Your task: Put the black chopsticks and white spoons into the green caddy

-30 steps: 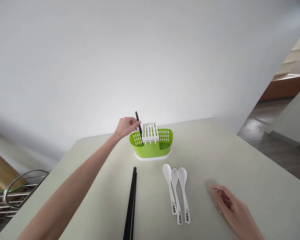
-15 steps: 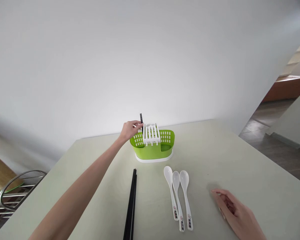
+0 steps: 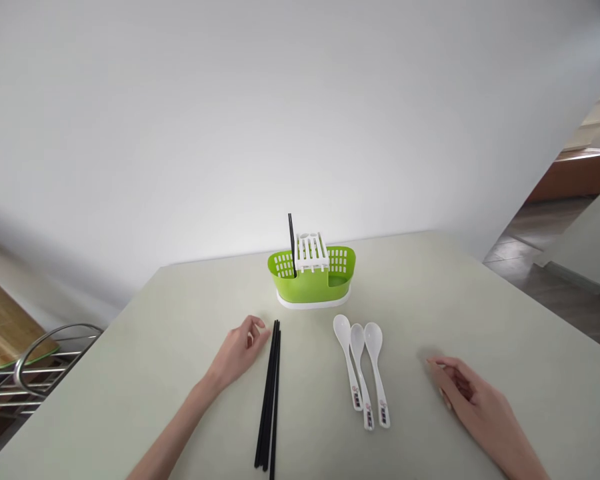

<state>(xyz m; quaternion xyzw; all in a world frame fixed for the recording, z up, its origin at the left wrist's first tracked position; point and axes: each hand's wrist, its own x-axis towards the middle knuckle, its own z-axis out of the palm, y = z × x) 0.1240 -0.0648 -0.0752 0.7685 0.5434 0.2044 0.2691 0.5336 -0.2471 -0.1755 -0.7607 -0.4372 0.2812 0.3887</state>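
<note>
Left hand (image 3: 237, 352): fingers slightly parted, just beside the far ends of the black chopsticks (image 3: 269, 400), which lie nearer than the basket (image 3: 305, 291) toward the table's (image 3: 420, 293) far edge. Right hand (image 3: 475, 403): fingers curled; closure cannot be determined.

Loose chopsticks (image 3: 269, 400) lay just right of the left hand (image 3: 241, 350), at its fingertips; contact unclear. Beyond them, bare table (image 3: 313, 400) ran to the spoons (image 3: 358, 348). Another open strip separated spoons from right hand (image 3: 473, 400). Basket (image 3: 305, 290) stood ahead-right of left hand, wall (image 3: 300, 133) behind. Rack (image 3: 311, 265) covered its middle, upright pair (image 3: 292, 237) alongside; both ends open from above.
</note>
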